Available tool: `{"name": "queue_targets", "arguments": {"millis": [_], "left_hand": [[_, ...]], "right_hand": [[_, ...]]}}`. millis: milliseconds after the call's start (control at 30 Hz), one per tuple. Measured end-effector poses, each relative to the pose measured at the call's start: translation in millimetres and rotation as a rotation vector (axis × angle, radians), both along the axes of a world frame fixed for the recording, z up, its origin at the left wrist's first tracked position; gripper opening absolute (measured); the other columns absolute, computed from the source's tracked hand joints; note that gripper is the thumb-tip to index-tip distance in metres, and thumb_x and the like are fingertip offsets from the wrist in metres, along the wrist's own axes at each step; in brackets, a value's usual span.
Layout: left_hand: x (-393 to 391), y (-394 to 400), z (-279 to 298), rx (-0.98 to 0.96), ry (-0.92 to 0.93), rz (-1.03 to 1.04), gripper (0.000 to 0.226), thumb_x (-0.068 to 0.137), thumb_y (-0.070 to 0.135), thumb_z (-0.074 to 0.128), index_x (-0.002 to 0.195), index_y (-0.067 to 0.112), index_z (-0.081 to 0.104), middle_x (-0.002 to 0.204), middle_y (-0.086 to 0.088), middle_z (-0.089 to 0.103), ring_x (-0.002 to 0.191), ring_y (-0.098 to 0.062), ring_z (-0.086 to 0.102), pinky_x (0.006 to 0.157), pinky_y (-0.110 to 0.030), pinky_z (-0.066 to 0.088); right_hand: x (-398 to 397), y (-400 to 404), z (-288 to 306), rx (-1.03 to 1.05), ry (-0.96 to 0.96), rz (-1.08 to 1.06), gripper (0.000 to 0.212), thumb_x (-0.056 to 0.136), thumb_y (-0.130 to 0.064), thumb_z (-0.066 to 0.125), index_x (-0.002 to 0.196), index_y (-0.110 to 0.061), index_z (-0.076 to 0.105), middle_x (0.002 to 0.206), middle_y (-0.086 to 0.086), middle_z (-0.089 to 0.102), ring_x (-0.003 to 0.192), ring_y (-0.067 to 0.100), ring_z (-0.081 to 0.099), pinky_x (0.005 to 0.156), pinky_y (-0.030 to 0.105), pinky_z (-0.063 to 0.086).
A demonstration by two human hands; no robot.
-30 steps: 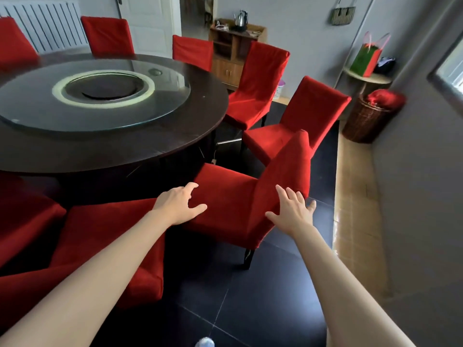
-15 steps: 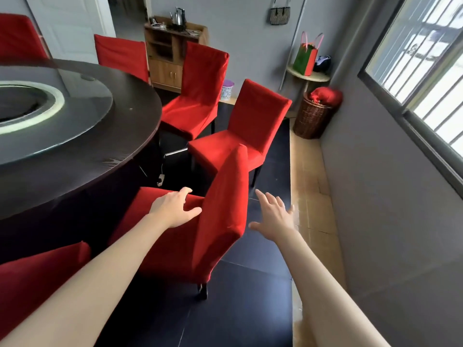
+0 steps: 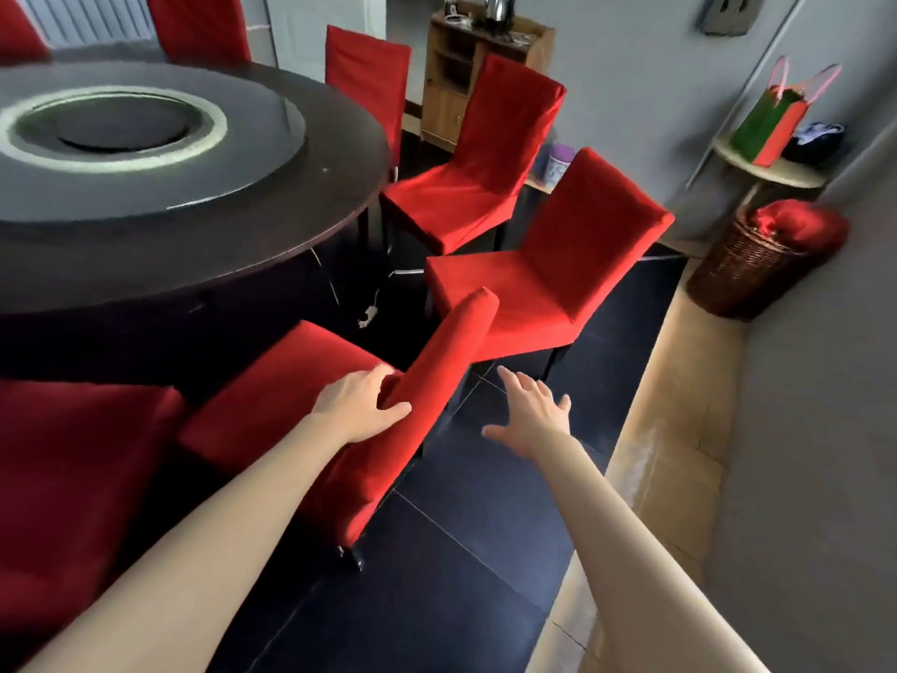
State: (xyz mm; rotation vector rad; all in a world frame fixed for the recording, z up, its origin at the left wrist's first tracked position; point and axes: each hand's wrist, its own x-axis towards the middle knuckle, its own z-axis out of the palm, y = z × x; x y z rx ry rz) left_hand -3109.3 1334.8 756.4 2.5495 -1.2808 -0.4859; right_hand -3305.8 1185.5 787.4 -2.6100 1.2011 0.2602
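Two hands: your left hand [image 3: 361, 405] newly tight around the red chair [image 3: 449, 342], right hand [image 3: 534, 420] spread, empty, just beside it.

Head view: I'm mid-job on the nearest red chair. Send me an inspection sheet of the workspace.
Surface: dark tiled floor, with a tan strip along the wall.
Job's things: red fabric-covered chair, seat facing the round dark table.
Clutter: wicker basket holding a red bundle; green-and-red gift bag on a corner shelf.
Grippers: left hand grips the top of the chair's backrest; right hand is open, fingers spread, apart from the chair.
Cables: thin cable with white plug hangs under the table.
Surroundings: next red chair close ahead, others around the table; grey wall on the right.
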Motion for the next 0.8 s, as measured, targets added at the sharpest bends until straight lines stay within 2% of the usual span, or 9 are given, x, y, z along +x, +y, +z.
{"name": "queue_targets", "arguments": {"millis": [167,333,633,800], "left_hand": [[-12,-5,-16,0.043,0.090,0.213,0.072,0.086,0.062,0.054,0.143,0.023,0.036,0.132,-0.005,0.056,0.117,-0.024,0.056,0.092,-0.039,0.050],[7,-28,-19,-0.010,0.095,0.334,0.071,0.086,0.061,0.054,0.143,0.023,0.037,0.134,-0.005,0.056,0.120,-0.024,0.055,0.094,-0.039,0.048],[17,-60,-42,0.006,0.157,0.553,0.069,0.087,0.062,0.052,0.142,0.024,0.038,0.132,-0.005,0.057,0.119,-0.024,0.056,0.094,-0.039,0.049],[16,-68,-49,0.007,0.153,0.770,0.071,0.087,0.065,0.050,0.143,0.023,0.038,0.131,-0.005,0.057,0.118,-0.025,0.056,0.093,-0.039,0.049]], "right_hand": [[31,-32,-11,0.078,0.008,0.183,0.096,0.082,-0.042,0.071,0.153,-0.028,0.008,0.158,0.001,0.020,0.146,0.027,0.015,0.113,0.060,0.011],[72,-68,-9,0.031,-0.021,0.342,0.099,0.080,-0.039,0.073,0.154,-0.028,0.008,0.156,0.002,0.022,0.145,0.026,0.018,0.113,0.059,0.012],[110,-126,-23,0.039,0.148,0.541,0.111,0.072,-0.039,0.078,0.153,-0.031,0.003,0.159,0.001,0.016,0.147,0.026,0.012,0.115,0.058,0.011],[158,-152,-36,-0.004,0.199,0.743,0.117,0.069,-0.043,0.081,0.153,-0.032,0.001,0.161,0.001,0.010,0.148,0.027,0.008,0.114,0.058,0.011]]}}
